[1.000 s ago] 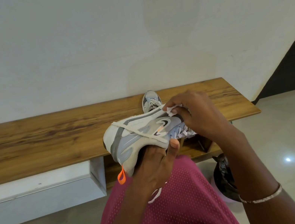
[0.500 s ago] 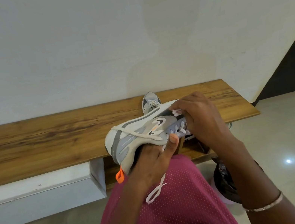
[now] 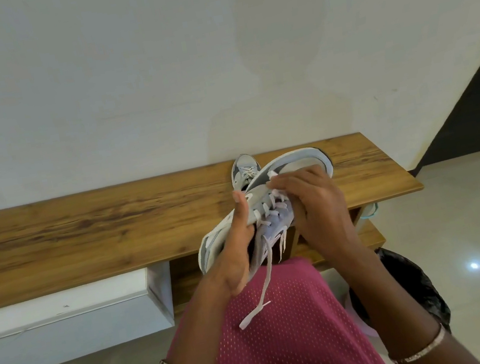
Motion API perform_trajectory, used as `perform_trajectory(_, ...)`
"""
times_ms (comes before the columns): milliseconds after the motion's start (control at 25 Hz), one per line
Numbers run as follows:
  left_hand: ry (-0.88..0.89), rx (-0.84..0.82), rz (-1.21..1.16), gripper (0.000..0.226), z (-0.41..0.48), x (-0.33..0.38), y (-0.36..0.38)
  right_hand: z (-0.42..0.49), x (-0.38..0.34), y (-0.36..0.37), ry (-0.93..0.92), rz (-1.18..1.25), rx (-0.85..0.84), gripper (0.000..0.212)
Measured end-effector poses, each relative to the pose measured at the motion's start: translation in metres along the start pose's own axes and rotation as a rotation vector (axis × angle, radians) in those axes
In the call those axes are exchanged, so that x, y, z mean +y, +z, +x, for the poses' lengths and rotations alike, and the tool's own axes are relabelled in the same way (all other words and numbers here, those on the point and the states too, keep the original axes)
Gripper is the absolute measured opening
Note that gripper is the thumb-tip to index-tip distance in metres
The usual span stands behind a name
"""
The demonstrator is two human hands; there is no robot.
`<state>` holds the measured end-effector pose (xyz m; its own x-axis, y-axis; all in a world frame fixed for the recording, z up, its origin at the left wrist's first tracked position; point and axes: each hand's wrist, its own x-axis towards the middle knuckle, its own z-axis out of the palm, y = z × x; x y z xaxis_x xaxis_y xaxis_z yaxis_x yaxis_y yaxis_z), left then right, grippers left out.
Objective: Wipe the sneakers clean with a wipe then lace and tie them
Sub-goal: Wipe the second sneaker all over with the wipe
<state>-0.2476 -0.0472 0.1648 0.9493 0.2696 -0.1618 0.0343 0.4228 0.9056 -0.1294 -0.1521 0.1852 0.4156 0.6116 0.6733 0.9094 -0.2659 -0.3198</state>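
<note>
A grey and white sneaker (image 3: 291, 169) is held up over my lap, toe pointing away to the right. My left hand (image 3: 236, 243) grips it from below at the heel end, thumb up along its side. My right hand (image 3: 312, 201) is curled over the lace area, pinching a white lace end (image 3: 271, 175) near the eyelets. A loose white lace (image 3: 265, 280) hangs down onto my pink shorts. The second sneaker (image 3: 244, 169) stands on the wooden bench (image 3: 81, 235), mostly hidden behind the held one. No wipe is visible.
The bench runs along a white wall (image 3: 148, 69), with a white drawer (image 3: 64, 322) below on the left and an open shelf (image 3: 367, 236) under it. A bin with a black bag (image 3: 416, 282) stands on the floor at my right.
The sneaker has been turned from lying sideways with its heel to the left to pointing toe-away and up. My left thumb shifted up its side. The free lace now dangles lower.
</note>
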Motion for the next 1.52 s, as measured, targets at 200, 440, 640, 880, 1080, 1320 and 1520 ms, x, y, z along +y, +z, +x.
perform_trajectory(200,0.022,-0.079,-0.312,0.098,0.001,0.016,-0.002,-0.030,-0.002,-0.001,0.222,0.095,0.172,0.028)
perform_trajectory(440,0.039,-0.172,-0.482,0.098,0.002,0.025,0.007,-0.052,-0.026,0.020,0.184,0.169,0.243,0.028)
perform_trajectory(640,-0.042,-0.206,-0.398,0.086,0.000,0.035,0.009,-0.021,-0.015,0.020,0.111,0.135,0.239,0.025)
perform_trajectory(880,-0.092,-0.235,-0.345,0.097,-0.001,0.033,0.014,-0.005,-0.019,0.010,0.060,0.159,0.116,0.024)
perform_trajectory(1080,-0.036,-0.295,-0.424,0.104,0.002,0.039,0.010,-0.041,-0.044,-0.002,0.120,0.230,0.113,0.020)
perform_trajectory(1320,0.045,-0.301,-0.464,0.099,0.003,0.046,0.006,-0.040,-0.059,-0.003,0.084,0.229,0.102,0.021)
perform_trajectory(1520,0.085,-0.213,-0.517,0.101,-0.001,0.042,0.009,-0.003,-0.056,-0.003,0.074,0.181,0.065,0.020)
